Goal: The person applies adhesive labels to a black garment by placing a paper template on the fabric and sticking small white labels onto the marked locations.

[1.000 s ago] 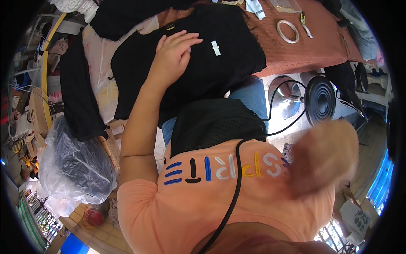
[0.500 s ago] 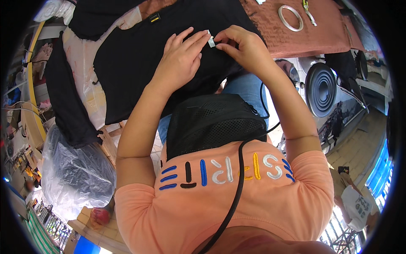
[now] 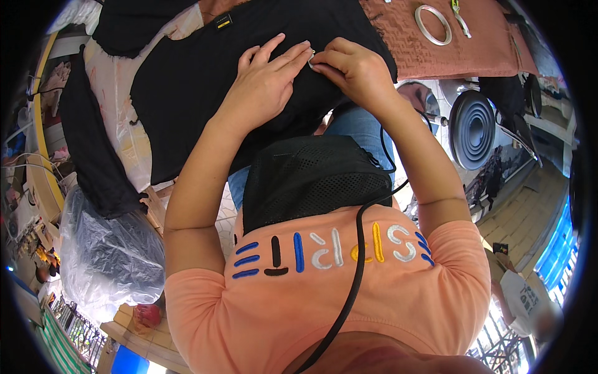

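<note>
A black garment (image 3: 180, 81) lies spread over the work surface in front of me, with a small dark label (image 3: 223, 22) at its far edge. My left hand (image 3: 260, 81) rests flat on the cloth, fingers stretched and apart. Close to its fingertips, my right hand (image 3: 360, 70) pinches a small white tag (image 3: 311, 61) between thumb and forefinger. Most of that tag is hidden by the fingers, and I cannot tell whether it is joined to the cloth.
A reddish-brown cloth (image 3: 405, 47) covers the table at the right, bearing a tape roll (image 3: 433, 25) and a yellow-green handled tool (image 3: 460, 19). A clear plastic bag (image 3: 106, 255) bulges at lower left. A grey ringed disc (image 3: 472, 131) stands right; a person in white (image 3: 522, 302) is lower right.
My right hand has shifted slightly left and its thumb and forefinger have closed on the white tag, which showed more fully before. The left hand stays flat on the garment.
</note>
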`<state>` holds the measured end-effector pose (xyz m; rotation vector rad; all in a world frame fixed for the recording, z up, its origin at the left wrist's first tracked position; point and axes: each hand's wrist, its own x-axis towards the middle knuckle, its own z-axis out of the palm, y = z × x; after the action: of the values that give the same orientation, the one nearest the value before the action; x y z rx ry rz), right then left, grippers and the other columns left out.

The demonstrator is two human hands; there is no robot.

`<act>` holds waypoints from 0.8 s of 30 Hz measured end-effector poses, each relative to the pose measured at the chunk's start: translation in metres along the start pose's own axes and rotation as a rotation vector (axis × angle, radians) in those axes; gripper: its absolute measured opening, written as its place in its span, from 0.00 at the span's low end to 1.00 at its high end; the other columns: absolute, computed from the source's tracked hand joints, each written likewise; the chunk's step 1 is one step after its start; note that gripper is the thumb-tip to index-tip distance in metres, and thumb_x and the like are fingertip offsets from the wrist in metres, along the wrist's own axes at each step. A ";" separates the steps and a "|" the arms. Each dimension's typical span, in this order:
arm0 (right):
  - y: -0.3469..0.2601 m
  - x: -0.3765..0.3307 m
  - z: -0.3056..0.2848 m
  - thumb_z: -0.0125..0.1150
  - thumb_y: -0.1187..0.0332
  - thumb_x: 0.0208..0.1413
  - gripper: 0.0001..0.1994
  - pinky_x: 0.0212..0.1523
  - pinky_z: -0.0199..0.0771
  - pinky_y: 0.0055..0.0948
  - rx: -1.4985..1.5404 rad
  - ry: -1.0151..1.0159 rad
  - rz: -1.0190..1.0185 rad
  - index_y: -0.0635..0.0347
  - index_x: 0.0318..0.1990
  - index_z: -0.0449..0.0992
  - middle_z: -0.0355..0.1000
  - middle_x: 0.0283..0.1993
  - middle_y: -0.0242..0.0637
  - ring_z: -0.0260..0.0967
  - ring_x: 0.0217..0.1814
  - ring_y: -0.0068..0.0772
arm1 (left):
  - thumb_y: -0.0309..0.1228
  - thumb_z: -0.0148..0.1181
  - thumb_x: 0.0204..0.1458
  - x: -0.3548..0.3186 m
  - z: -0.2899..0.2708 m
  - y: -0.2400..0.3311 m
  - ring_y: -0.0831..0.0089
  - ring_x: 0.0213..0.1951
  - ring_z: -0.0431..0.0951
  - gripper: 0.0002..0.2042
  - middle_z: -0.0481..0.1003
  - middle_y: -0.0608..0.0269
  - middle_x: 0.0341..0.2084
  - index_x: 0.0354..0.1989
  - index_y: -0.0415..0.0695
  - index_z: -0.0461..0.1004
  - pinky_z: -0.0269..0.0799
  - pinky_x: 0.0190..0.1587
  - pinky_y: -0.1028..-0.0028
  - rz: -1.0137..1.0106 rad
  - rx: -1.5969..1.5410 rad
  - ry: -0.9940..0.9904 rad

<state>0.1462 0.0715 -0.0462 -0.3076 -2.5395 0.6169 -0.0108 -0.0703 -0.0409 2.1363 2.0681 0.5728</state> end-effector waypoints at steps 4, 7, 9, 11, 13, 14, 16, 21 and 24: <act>0.002 0.001 0.003 0.63 0.67 0.48 0.05 0.29 0.72 0.33 -0.024 0.054 -0.064 0.56 0.32 0.78 0.69 0.30 0.32 0.71 0.31 0.38 | 0.22 0.52 0.50 0.001 -0.001 0.002 0.62 0.65 0.57 0.27 0.62 0.73 0.63 0.61 0.52 0.64 0.47 0.64 0.53 -0.010 0.038 -0.026; 0.000 0.001 0.005 0.63 0.66 0.47 0.06 0.28 0.71 0.34 -0.038 0.057 -0.019 0.57 0.31 0.78 0.69 0.30 0.32 0.71 0.31 0.38 | 0.22 0.52 0.50 0.000 -0.002 0.003 0.62 0.65 0.57 0.27 0.61 0.74 0.63 0.61 0.53 0.64 0.46 0.64 0.52 -0.008 0.068 -0.036; -0.001 0.002 0.005 0.63 0.66 0.47 0.06 0.28 0.71 0.34 -0.038 0.063 -0.015 0.57 0.30 0.78 0.69 0.30 0.32 0.71 0.31 0.38 | 0.22 0.52 0.50 0.000 -0.002 0.004 0.62 0.65 0.57 0.27 0.61 0.74 0.63 0.61 0.53 0.64 0.46 0.64 0.51 -0.007 0.081 -0.039; -0.002 0.002 0.004 0.63 0.66 0.47 0.06 0.29 0.71 0.35 -0.032 0.073 -0.025 0.58 0.29 0.77 0.69 0.29 0.32 0.71 0.31 0.38 | 0.23 0.52 0.50 0.001 -0.004 0.006 0.63 0.65 0.57 0.27 0.61 0.75 0.63 0.62 0.55 0.63 0.46 0.64 0.50 -0.008 0.112 -0.055; -0.003 0.001 0.003 0.64 0.66 0.46 0.07 0.29 0.71 0.35 -0.020 0.083 -0.051 0.59 0.28 0.77 0.69 0.28 0.33 0.71 0.31 0.38 | 0.23 0.53 0.50 0.001 -0.005 0.007 0.62 0.65 0.57 0.28 0.61 0.76 0.63 0.62 0.56 0.63 0.45 0.64 0.49 -0.008 0.140 -0.074; -0.003 0.001 0.002 0.63 0.66 0.47 0.06 0.30 0.71 0.35 -0.013 0.072 -0.076 0.59 0.29 0.77 0.69 0.29 0.33 0.71 0.31 0.39 | 0.24 0.54 0.50 0.002 -0.007 0.006 0.62 0.65 0.57 0.28 0.61 0.76 0.63 0.62 0.57 0.63 0.45 0.64 0.49 -0.005 0.155 -0.084; -0.003 -0.001 -0.002 0.63 0.67 0.47 0.06 0.32 0.71 0.35 0.000 0.044 -0.127 0.60 0.29 0.78 0.70 0.29 0.33 0.71 0.31 0.39 | 0.24 0.54 0.50 0.002 -0.008 0.006 0.62 0.65 0.56 0.28 0.60 0.77 0.63 0.62 0.60 0.63 0.44 0.64 0.47 -0.001 0.182 -0.107; -0.002 0.002 -0.020 0.60 0.69 0.50 0.05 0.35 0.72 0.36 0.109 -0.027 0.049 0.58 0.34 0.78 0.72 0.34 0.36 0.72 0.35 0.42 | 0.26 0.55 0.51 0.004 -0.012 0.003 0.61 0.65 0.56 0.28 0.60 0.79 0.64 0.61 0.65 0.64 0.42 0.64 0.45 0.021 0.216 -0.138; 0.006 0.005 -0.016 0.59 0.68 0.52 0.06 0.37 0.72 0.36 0.141 -0.027 0.194 0.55 0.36 0.78 0.73 0.35 0.37 0.72 0.37 0.42 | 0.27 0.54 0.53 0.004 -0.013 0.003 0.61 0.65 0.55 0.26 0.59 0.80 0.64 0.60 0.67 0.65 0.40 0.65 0.44 0.016 0.215 -0.156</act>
<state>0.1510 0.0846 -0.0349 -0.5025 -2.4934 0.8744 -0.0125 -0.0694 -0.0274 2.2300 2.1128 0.1837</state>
